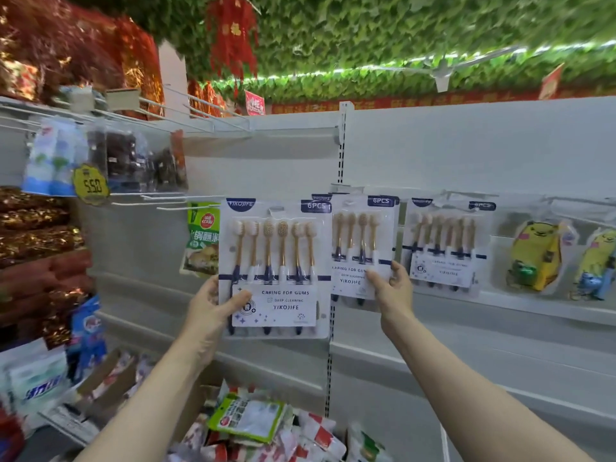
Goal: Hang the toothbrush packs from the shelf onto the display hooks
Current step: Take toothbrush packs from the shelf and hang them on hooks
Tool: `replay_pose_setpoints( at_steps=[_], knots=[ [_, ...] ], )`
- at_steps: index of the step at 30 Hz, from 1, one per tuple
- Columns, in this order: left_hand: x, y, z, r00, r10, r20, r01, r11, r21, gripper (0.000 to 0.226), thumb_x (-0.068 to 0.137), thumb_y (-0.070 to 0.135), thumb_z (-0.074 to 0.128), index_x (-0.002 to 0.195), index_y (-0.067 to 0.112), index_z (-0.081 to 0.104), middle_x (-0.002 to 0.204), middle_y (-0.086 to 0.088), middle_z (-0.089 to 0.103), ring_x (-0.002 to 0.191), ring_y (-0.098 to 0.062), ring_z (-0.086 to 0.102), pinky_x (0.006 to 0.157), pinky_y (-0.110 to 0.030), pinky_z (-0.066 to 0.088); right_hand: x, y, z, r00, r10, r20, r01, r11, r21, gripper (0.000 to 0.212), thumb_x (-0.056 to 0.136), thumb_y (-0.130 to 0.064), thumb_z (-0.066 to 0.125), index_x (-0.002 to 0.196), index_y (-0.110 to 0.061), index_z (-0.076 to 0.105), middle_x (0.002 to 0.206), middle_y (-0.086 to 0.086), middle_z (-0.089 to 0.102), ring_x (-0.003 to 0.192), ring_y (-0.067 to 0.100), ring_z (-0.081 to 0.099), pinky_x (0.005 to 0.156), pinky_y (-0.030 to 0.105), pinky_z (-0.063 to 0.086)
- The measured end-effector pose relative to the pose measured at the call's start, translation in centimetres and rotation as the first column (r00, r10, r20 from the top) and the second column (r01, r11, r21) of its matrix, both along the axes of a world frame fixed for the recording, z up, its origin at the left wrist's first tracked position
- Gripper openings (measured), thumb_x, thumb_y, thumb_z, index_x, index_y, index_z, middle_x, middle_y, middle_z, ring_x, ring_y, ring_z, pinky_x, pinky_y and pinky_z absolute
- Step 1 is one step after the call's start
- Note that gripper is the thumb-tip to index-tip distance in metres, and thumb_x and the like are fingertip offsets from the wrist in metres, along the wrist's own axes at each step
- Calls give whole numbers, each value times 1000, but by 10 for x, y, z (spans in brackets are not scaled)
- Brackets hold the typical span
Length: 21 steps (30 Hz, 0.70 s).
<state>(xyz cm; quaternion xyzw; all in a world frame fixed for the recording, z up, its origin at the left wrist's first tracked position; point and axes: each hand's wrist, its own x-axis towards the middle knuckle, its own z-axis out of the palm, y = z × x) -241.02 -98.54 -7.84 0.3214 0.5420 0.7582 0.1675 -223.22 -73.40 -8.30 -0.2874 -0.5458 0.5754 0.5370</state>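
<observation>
Yellow price tag [91,185] marked 5.50. Right of it, a green food pouch [202,238]; far right, 2 yellow cartoon-faced packs [536,258]; above, a leafy ceiling [400,31] with red ornament [233,31]; below right, loose packets [253,425].

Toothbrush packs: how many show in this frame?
3: left pack in the left hand, middle pack pinched by the right hand, right pack hanging untouched. Others may hide behind the middle pack.

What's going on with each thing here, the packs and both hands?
left hand, grips front toothbrush pack at its lower left edge
front toothbrush pack, upright, held, apparently not on a hook
right hand, pinches middle toothbrush pack at its lower right corner
middle toothbrush pack, upright, top at the hook rail; hooked or not, unclear
right toothbrush pack, hanging, untouched
yellow packs, hanging
</observation>
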Motion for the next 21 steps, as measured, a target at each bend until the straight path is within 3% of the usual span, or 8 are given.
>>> replay_pose_setpoints(
  at_steps=[2,6,10,15,18,21],
  knots=[
    [-10,11,2,1000,-15,11,14,1000,16,45,67,13,78,109,22,62,107,-6,74,102,-24,69,97,-45,50,-7,11,1,1000,-22,4,22,1000,-3,55,91,-13,71,139,-19,46,131,-6,50,118,14,48,100,32,40],
    [-27,25,3,999,-33,11,33,999,36,48,64,15,78,110,21,62,105,-3,76,102,-21,70,94,-42,52,-17,32,1,997,-72,33,73,997,-21,54,92,-8,69,141,-11,45,121,2,54,101,16,53,91,28,41],
    [-37,33,6,997,-83,-11,83,995,46,48,69,10,77,114,17,62,107,-4,75,101,-19,71,87,-36,54,-21,40,6,992,-101,76,103,994,-19,59,90,-14,73,142,-13,46,136,7,55,115,24,58,100,38,47],
    [-42,33,3,988,-152,-2,152,988,39,50,68,12,77,114,17,62,109,-5,75,103,-21,70,93,-38,52,-16,32,13,963,-192,190,187,981,48,59,90,-30,72,142,-22,45,137,4,57,125,26,56,106,45,46],
    [-42,30,-2,981,-195,6,195,981,20,52,66,13,78,115,16,61,109,-6,75,105,-24,69,95,-41,51,-10,6,33,936,-321,143,299,942,152,58,91,-33,71,141,-17,49,136,3,57,126,19,54,108,37,44],
    [-37,27,-7,971,-237,-1,237,971,10,50,66,13,78,113,16,62,107,-6,75,101,-24,70,92,-39,52,-9,-33,57,974,-215,71,190,948,254,38,92,-37,69,123,-16,64,117,0,68,110,13,64,95,26,50]
  ],
)
